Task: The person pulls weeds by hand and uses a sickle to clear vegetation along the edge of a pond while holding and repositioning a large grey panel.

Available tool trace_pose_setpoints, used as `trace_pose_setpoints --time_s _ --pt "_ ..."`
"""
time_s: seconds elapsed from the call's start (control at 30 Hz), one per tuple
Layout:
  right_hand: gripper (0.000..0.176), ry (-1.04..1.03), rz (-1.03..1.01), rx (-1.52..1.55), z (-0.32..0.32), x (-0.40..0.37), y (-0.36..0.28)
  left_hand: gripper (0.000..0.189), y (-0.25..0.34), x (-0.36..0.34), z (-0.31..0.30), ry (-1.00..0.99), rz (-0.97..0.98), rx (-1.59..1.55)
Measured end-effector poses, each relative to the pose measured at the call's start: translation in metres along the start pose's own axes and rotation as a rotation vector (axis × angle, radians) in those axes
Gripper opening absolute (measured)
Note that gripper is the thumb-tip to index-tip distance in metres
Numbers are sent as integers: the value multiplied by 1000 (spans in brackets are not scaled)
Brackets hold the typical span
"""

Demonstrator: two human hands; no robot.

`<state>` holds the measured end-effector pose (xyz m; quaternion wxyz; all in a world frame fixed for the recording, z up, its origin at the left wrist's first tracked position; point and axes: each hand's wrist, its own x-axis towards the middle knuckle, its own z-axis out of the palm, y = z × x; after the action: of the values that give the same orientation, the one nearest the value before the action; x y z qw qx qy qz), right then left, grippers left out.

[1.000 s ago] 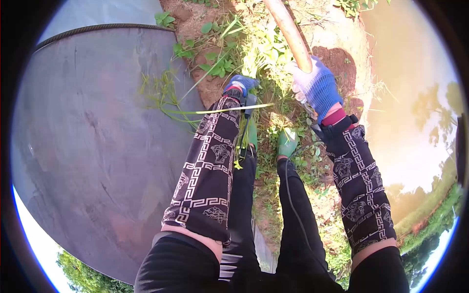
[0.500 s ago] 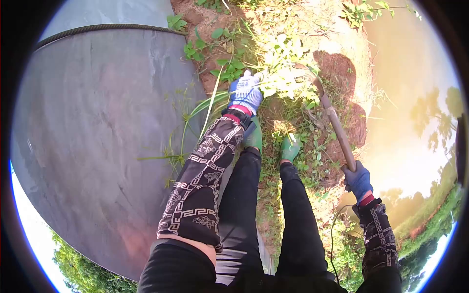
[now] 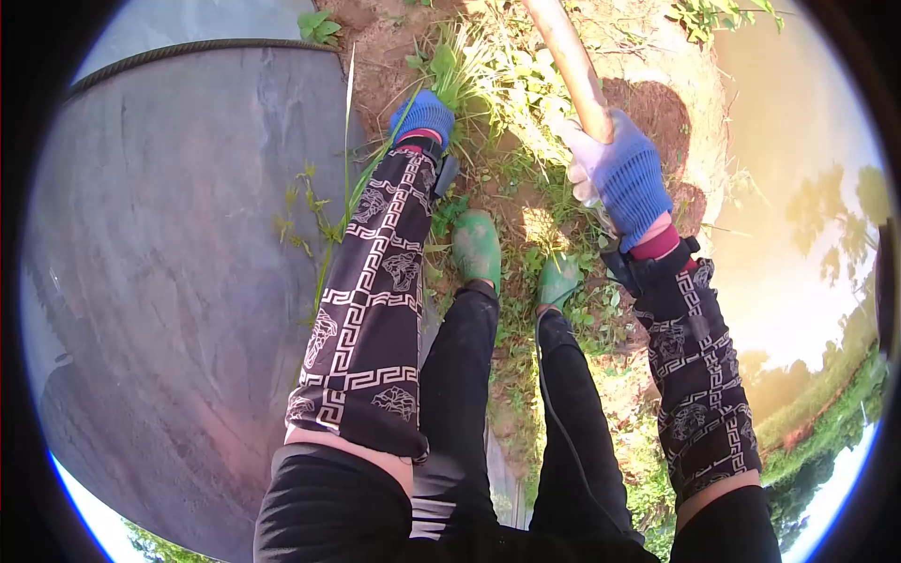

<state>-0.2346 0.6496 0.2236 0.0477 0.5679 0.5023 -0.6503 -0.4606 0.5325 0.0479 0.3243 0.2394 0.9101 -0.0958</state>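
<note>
My left hand [image 3: 422,117], in a blue knit glove, is closed around a bunch of green grass [image 3: 457,80] at the edge of the dirt strip. Long blades trail back along my left sleeve. In its blue and white glove, my right hand [image 3: 621,174] grips the wooden handle of a sickle [image 3: 574,66]. The handle points up and away, past the top of the view, so the blade is out of sight. Sunlit weeds [image 3: 526,108] stand between my two hands.
Left lies a large grey sheet surface [image 3: 197,216] with a rope [image 3: 206,47] across it. Muddy water [image 3: 779,131] borders the bank on the right. My green shoes [image 3: 477,246] stand on weedy soil. A thin cord [image 3: 563,422] hangs along my right leg.
My right hand has swung forward and up toward the weeds, carrying the sickle's head out of view. My left hand has shifted left and slightly farther away, with grass in it.
</note>
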Motion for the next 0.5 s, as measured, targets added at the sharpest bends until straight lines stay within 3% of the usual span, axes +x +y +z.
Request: trace_pose_setpoints --time_s 0.07,0.13,0.2,0.23,0.27,0.3,0.33,0.4,0.47,0.5 --pt "38 -7 -83 -12 6 29 -10 32 8 -8 -27 -54 76 64" --pt "39 87 -217 -300 9 52 21 31 0 -4 -18 -36 114 81" --pt "39 42 -219 -843 -18 40 120 30 11 -20 -27 -69 220 53" --pt "38 -104 320 -564 -32 -9 115 29 15 -26 -22 -78 212 92" --pt "34 -24 285 -642 -59 -46 161 28 20 -33 -16 -90 201 121" --pt "33 54 136 -944 -95 -82 221 27 26 -54 -26 -122 244 105" --pt "32 -2 434 -755 -116 -125 218 27 26 -79 -31 -178 285 100" --pt "25 40 696 -498 -138 -185 198 26 4 -96 20 -276 376 172" --pt "24 94 733 -461 -151 -198 198 26 -9 -137 45 -333 371 195" --pt "25 109 657 -390 -149 -198 181 25 -14 -152 61 -399 386 203"
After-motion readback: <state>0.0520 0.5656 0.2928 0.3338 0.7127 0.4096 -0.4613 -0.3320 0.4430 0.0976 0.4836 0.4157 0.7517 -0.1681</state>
